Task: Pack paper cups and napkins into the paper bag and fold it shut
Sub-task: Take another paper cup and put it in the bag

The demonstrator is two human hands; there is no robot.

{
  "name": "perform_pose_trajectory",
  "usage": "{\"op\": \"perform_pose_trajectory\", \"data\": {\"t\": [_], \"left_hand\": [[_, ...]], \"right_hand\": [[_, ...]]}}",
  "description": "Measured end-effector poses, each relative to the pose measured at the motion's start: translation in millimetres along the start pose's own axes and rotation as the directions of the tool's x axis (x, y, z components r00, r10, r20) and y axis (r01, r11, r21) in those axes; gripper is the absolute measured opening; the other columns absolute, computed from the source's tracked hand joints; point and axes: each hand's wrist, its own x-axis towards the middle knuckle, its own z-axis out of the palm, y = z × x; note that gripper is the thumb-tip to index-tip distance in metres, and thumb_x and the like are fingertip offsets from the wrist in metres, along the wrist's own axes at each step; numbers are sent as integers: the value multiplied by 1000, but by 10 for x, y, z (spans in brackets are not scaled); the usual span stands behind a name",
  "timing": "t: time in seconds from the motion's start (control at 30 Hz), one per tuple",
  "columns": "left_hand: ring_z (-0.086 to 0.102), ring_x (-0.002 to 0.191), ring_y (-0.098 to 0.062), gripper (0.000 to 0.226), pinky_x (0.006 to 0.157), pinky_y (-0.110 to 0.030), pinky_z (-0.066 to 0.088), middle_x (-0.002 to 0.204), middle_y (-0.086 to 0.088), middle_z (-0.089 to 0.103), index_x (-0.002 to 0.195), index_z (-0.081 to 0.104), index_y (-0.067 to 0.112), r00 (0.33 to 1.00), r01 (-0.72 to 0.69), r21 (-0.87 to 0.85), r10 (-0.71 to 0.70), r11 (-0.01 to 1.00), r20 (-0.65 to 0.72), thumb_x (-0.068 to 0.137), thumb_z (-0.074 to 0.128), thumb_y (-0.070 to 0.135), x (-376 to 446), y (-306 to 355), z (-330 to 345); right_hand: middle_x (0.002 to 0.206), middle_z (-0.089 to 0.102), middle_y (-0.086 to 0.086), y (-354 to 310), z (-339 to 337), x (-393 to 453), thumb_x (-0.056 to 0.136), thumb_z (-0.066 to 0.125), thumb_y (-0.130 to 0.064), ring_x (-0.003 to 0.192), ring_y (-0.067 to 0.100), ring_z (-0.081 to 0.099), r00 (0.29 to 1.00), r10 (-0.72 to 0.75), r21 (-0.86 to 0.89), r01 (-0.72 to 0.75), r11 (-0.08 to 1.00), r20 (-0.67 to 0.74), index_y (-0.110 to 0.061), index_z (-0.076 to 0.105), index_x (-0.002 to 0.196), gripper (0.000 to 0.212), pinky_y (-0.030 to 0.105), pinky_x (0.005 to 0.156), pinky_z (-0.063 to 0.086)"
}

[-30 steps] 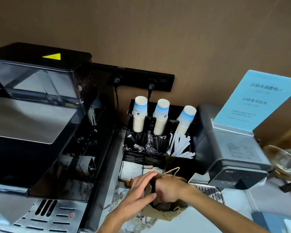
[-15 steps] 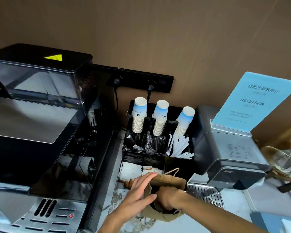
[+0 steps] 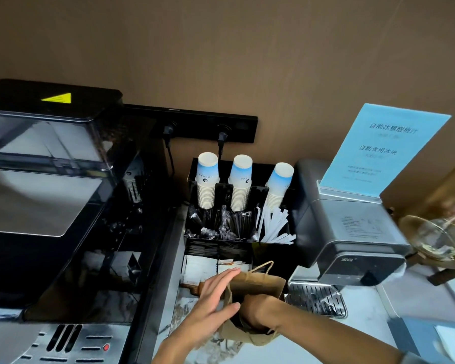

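Note:
A brown paper bag [image 3: 263, 283] with twisted handles stands open on the marble counter, in front of a black organizer [image 3: 271, 254]. My left hand [image 3: 210, 303] grips the bag's left rim, fingers outside and thumb at the mouth. My right hand [image 3: 255, 308] reaches down inside the bag, its fingers hidden. Three stacks of blue-and-white paper cups [image 3: 241, 179] stand upside down at the back of the organizer. White napkins [image 3: 197, 269] lie in its front left compartment, just beyond my left fingertips.
A large black coffee machine [image 3: 50, 206] fills the left side. A grey ice machine [image 3: 352, 232] with a blue sign [image 3: 384, 148] stands right, its drip tray [image 3: 315, 298] next to the bag. White wrapped straws [image 3: 273, 227] and dark sachets fill the organizer. A glass bowl [image 3: 431, 237] sits far right.
My right hand has gone from the bag's top edge down into the bag. The bag has opened up and stands taller. My left hand stays on its left rim.

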Motion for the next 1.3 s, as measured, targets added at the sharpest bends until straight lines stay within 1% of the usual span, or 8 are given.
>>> {"op": "perform_pose_trajectory", "data": {"t": [0.4,0.5,0.6,0.7,0.8,1.07,1.17,1.3], "left_hand": [[1,149,5,67,123,-45,16,155,44,15,148,18,67,998,-60,161,61,985,3,94,55,53,24,47,78],[0,144,18,66,116,-38,17,153,45,15,146,20,68,999,-48,133,47,990,7,93,57,54,21,68,134],[-3,135,30,66,108,-33,16,145,56,10,145,19,71,999,-48,150,46,987,16,94,57,54,8,78,152],[-2,135,29,61,106,-28,16,146,57,10,145,19,70,998,-63,161,61,985,17,97,54,55,-5,111,157],[-4,135,31,57,105,-19,17,150,53,13,146,22,68,998,-60,127,58,990,15,99,51,54,-38,141,193],[1,135,32,56,117,-28,13,148,55,12,142,21,72,1000,-23,62,22,998,13,101,51,50,-51,179,261],[3,136,31,55,121,-33,17,148,55,12,145,23,69,1000,0,-4,0,1000,-2,101,51,51,-33,195,312],[7,134,34,57,118,-31,16,151,51,13,145,24,67,1000,-3,-54,4,999,12,95,50,60,29,208,460]], "right_hand": [[155,38,21,106,67,-21,107,29,-10,144,31,34,992,101,80,-95,992,-72,1,36,149,43,37,121,20],[154,34,25,-71,-29,-40,101,40,4,141,39,33,954,149,-286,-223,932,-258,9,28,149,49,38,119,21],[149,33,30,-349,48,282,75,46,34,138,37,36,933,358,-15,-359,933,-44,17,23,145,75,29,119,27],[143,51,17,227,-39,66,92,46,7,133,30,47,953,-69,-328,-34,944,-296,-3,45,143,52,22,106,41],[127,62,21,191,-11,-317,98,49,-9,117,39,58,996,-89,-133,90,987,14,-2,60,124,29,43,99,45],[93,73,11,456,-188,-726,89,59,-13,83,20,62,923,-190,160,254,954,-334,-9,70,94,12,21,64,43],[82,71,-8,730,-170,-1013,89,65,-23,69,0,58,845,-104,358,329,874,-524,-21,68,88,4,5,65,36],[68,72,-3,1113,205,-1339,88,71,-19,55,0,62,755,121,633,437,639,-644,-20,69,83,5,11,57,49]]}}
